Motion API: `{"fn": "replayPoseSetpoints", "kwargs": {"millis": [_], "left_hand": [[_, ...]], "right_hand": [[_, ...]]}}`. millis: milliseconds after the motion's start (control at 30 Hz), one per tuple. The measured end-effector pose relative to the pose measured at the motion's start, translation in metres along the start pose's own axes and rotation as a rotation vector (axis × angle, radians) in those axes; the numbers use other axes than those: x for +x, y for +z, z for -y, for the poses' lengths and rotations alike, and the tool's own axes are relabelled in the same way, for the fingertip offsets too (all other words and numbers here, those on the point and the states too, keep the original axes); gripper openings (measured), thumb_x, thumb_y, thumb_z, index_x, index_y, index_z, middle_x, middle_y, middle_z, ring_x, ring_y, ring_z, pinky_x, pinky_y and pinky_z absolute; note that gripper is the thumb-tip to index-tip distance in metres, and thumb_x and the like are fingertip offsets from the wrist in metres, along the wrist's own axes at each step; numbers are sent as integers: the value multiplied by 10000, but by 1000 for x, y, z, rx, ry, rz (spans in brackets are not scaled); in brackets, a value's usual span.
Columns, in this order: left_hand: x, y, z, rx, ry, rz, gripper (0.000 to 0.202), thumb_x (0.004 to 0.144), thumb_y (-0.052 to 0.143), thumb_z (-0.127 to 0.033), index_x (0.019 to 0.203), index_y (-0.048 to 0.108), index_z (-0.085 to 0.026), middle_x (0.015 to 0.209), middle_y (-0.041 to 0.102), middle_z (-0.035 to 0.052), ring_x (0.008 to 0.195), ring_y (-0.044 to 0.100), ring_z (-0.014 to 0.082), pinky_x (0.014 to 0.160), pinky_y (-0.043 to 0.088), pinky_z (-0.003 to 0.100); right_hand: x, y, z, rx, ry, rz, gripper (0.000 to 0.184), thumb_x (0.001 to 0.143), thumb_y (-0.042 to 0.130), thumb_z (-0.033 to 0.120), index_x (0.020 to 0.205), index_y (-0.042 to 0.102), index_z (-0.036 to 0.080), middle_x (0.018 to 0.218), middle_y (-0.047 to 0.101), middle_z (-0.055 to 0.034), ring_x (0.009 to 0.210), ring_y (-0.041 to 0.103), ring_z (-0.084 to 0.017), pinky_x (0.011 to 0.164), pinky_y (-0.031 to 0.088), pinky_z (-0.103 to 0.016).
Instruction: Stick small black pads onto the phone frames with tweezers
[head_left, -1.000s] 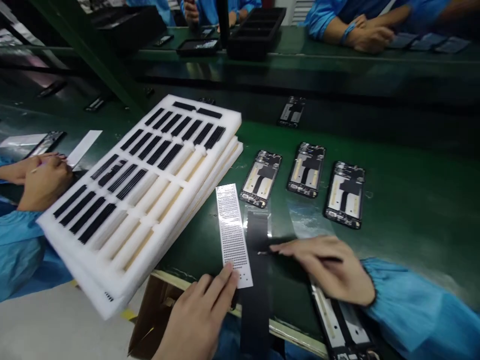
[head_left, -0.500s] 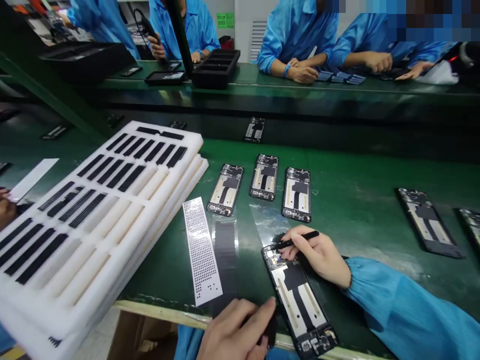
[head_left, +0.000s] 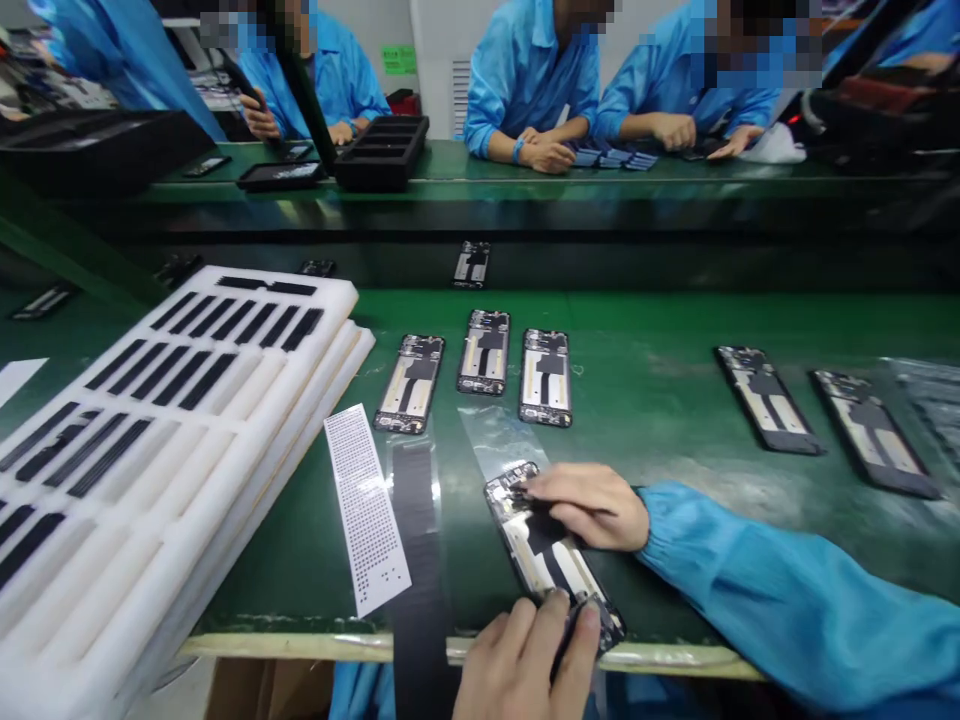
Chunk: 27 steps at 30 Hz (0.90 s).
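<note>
An opened phone (head_left: pixel 536 565) lies tilted near the table's front edge, its circuit board and pale inner plate showing. My right hand (head_left: pixel 589 500) rests over its upper end, fingertips closed together at the circuit board. The black tweezers seen in this hand half a second ago are mostly hidden now. At the phone's lower end my left hand (head_left: pixel 521 660) has its fingers bent over the edge; something dark shows between them, and I cannot make out what. Just left lie a strip of black film (head_left: pixel 416 540) and a white sheet of small black dots (head_left: pixel 367 510).
White foam trays (head_left: pixel 180 430) with black strips in slots are stacked at left. Beyond my hands lie several opened phones (head_left: pixel 545 378), with more phones (head_left: pixel 769 400) at right. Clear film (head_left: pixel 499 440) touches the phone's top. Co-workers in blue sit opposite, beside a black bin (head_left: pixel 382 150).
The view has shifted right. My right hand has turned flatter over the circuit board, and the tweezers no longer stick up. My left hand has moved onto the phone's lower end.
</note>
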<state>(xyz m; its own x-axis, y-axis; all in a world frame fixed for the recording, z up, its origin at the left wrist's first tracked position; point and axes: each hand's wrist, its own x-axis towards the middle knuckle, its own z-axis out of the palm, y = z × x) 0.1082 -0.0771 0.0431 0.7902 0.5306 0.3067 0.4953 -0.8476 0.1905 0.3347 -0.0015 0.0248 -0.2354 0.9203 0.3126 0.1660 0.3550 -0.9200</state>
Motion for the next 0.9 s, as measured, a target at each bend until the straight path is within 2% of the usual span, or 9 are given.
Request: {"fn": "replayPoseSetpoints", "kwargs": {"millis": [167, 300, 367, 433, 533, 600, 700, 767, 900], "left_hand": [[1, 16, -8, 62, 99, -14, 402, 971, 431, -79, 1292, 656, -166, 1243, 728, 81, 928, 715, 227, 729, 582, 309], [0, 18, -8, 89, 141, 24, 450, 930, 414, -5, 1286, 658, -132, 1278, 709, 96, 921, 703, 209, 734, 570, 292], [0, 15, -8, 124, 148, 49, 477, 900, 421, 29, 1279, 664, -129, 1277, 710, 98, 897, 695, 201, 720, 558, 284], [0, 14, -9, 159, 164, 57, 472, 893, 430, 28, 1265, 676, -127, 1276, 710, 103, 843, 680, 191, 692, 542, 277], [-1, 16, -9, 193, 186, 21, 460, 886, 454, 8, 1256, 689, -132, 1287, 706, 85, 787, 639, 187, 651, 520, 283], [-1, 19, -8, 193, 198, -7, 496, 843, 472, 30, 1263, 686, -127, 1307, 695, 74, 779, 617, 190, 633, 509, 287], [0, 19, -7, 169, 222, -7, 502, 810, 506, 31, 1263, 681, -98, 1331, 679, 93, 794, 612, 199, 640, 523, 292], [1, 16, -7, 161, 223, 42, 487, 829, 507, 0, 1272, 677, -110, 1343, 672, 86, 814, 633, 204, 642, 548, 290], [8, 7, -11, 201, 101, 248, 589, 810, 500, -7, 1329, 649, -241, 1364, 661, 35, 749, 680, 169, 431, 504, 225]], "right_hand": [[-5, -13, 6, 103, 218, -306, 355, 1064, 358, 423, 1216, 573, 184, 951, 799, -118, 861, 782, -210, 814, 629, -384], [-2, -28, 9, 221, 393, -341, 396, 1031, 221, 359, 1275, 442, 140, 933, 795, -160, 862, 789, -243, 752, 640, -413], [-1, -36, 11, 238, 471, -272, 393, 988, 208, 307, 1247, 446, 130, 969, 788, -179, 823, 790, -237, 705, 640, -399], [-3, -42, 14, 216, 549, -133, 349, 936, 249, 257, 1147, 496, 132, 936, 786, -171, 661, 765, -208, 538, 604, -328], [-9, -43, 20, 105, 644, 160, 227, 856, 353, 184, 927, 565, 149, 738, 765, -98, 388, 588, -136, 346, 415, -235], [-14, -38, 27, -20, 662, 322, 160, 836, 437, 151, 876, 592, 155, 643, 725, -39, 397, 555, -116, 400, 400, -218], [-22, -26, 42, -275, 642, 427, 167, 843, 613, 206, 1002, 616, 156, 672, 711, -21, 586, 653, -170, 567, 441, -249], [-25, -17, 51, -457, 646, 441, 299, 848, 697, 309, 1082, 614, 142, 753, 730, -75, 706, 702, -258, 629, 447, -304], [-25, -5, 60, -718, 690, 470, 348, 928, 646, 419, 1069, 647, 100, 877, 747, -202, 864, 731, -404, 702, 476, -400]]}}
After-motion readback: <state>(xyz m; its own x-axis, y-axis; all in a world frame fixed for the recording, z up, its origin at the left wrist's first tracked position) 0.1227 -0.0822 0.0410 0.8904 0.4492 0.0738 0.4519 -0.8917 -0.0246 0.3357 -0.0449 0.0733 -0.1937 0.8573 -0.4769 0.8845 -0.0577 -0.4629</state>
